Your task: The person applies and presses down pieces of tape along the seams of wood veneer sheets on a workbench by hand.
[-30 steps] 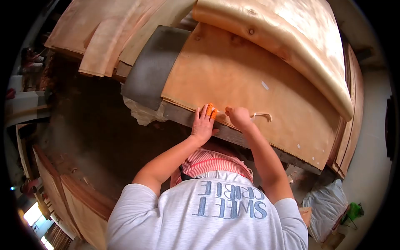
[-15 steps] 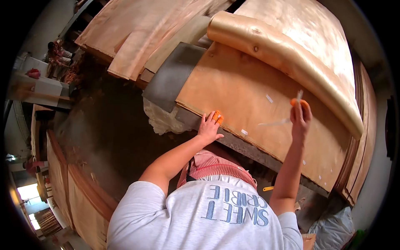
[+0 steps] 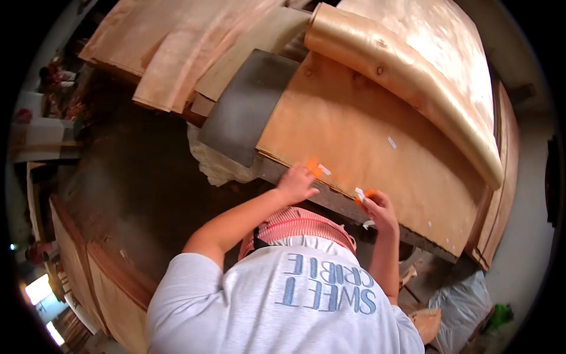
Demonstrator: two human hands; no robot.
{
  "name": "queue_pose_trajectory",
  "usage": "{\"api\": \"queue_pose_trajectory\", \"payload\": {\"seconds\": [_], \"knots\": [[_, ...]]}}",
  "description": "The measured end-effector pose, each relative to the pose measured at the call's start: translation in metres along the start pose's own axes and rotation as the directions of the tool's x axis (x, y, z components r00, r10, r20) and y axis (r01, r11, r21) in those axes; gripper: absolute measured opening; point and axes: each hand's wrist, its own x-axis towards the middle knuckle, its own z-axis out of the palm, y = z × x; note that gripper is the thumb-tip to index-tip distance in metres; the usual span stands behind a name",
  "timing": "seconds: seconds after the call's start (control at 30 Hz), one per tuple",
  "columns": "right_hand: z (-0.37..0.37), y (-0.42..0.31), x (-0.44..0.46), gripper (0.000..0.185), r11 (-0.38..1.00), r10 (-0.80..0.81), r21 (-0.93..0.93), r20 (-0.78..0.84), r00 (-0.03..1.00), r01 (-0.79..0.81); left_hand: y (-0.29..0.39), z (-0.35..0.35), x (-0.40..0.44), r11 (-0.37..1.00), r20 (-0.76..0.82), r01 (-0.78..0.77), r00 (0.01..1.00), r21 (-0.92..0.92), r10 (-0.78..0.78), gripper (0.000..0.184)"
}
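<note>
A wood veneer sheet lies flat in front of me, with a large veneer sheet rolled back across its far side. My left hand rests at the near edge of the flat sheet, thumb apart and fingers stretched, somewhat blurred, with orange covers on fingertips. Just beyond those fingertips is a short white tape piece. Over the near edge, my right hand, also with orange on its fingers, pinches a white tape strip. Another tape piece sticks to the sheet farther in.
A dark grey board sits left of the sheet, above crumpled clear plastic. More veneer stacks stand at the far left and lower left. A plastic bag lies at the lower right.
My right hand has come from over the sheet down and left to its near edge, still pinching tape. My left hand has shifted only slightly. The view has turned a little.
</note>
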Motion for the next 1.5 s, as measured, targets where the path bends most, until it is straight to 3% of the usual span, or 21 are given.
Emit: {"api": "queue_pose_trajectory", "payload": {"seconds": [0.1, 0.23, 0.27, 0.37, 0.43, 0.6, 0.67, 0.77, 0.87, 1.17, 1.5], "knots": [[0.027, 0.012, 0.026, 0.019, 0.989, 0.085, 0.121, 0.021, 0.996, -0.087, -0.041, -0.02, -0.023, 0.993, -0.157, 0.102, 0.983, 0.064, -0.091, 0.066], [0.063, 0.029, 0.068, 0.021, 0.974, 0.194, 0.095, 0.1, 0.976, -0.203, -0.078, -0.032, -0.045, 0.987, -0.094, 0.133, 0.988, 0.094, -0.124, 0.068], [0.074, 0.029, 0.083, 0.021, 0.974, 0.221, 0.024, 0.106, 0.969, -0.225, -0.084, -0.036, -0.049, 0.988, -0.058, 0.12, 0.992, 0.102, -0.115, 0.069], [0.106, 0.04, 0.133, 0.022, 0.867, 0.167, -0.47, -0.041, 0.985, -0.166, -0.09, -0.039, -0.057, 0.995, -0.063, 0.084, 0.995, 0.05, -0.081, 0.069], [0.124, 0.053, 0.166, 0.023, 0.895, 0.1, -0.429, -0.074, 0.992, -0.123, -0.094, -0.044, -0.064, 0.996, -0.037, 0.077, 0.997, 0.046, -0.075, 0.066], [0.151, 0.085, 0.224, 0.023, 0.951, 0.12, -0.269, -0.133, 0.984, -0.152, -0.104, -0.058, -0.071, 0.995, 0.022, 0.101, 0.995, -0.023, -0.1, 0.06], [0.152, 0.097, 0.235, 0.023, 0.965, 0.121, -0.21, -0.176, 0.977, -0.157, -0.109, -0.063, -0.072, 0.994, -0.084, 0.101, 0.991, -0.04, -0.104, 0.058], [0.157, 0.076, 0.233, 0.024, 0.808, 0.056, -0.567, -0.198, 0.979, -0.161, -0.116, -0.069, -0.068, 0.993, -0.151, 0.115, 0.981, -0.035, -0.119, 0.06], [0.162, 0.066, 0.232, 0.026, 0.77, 0.079, -0.603, -0.235, 0.969, -0.209, -0.122, -0.067, -0.062, 0.993, -0.16, 0.118, 0.98, -0.016, -0.119, 0.067], [0.16, 0.073, 0.234, 0.027, 0.741, -0.006, -0.658, -0.208, 0.978, -0.136, -0.126, -0.058, -0.053, 0.993, -0.07, 0.104, 0.993, 0.063, -0.1, 0.075], [0.16, 0.072, 0.233, 0.03, 0.721, -0.019, -0.68, -0.207, 0.978, -0.13, -0.12, -0.058, -0.048, 0.989, -0.077, 0.123, 0.99, 0.08, -0.117, 0.075]]}}
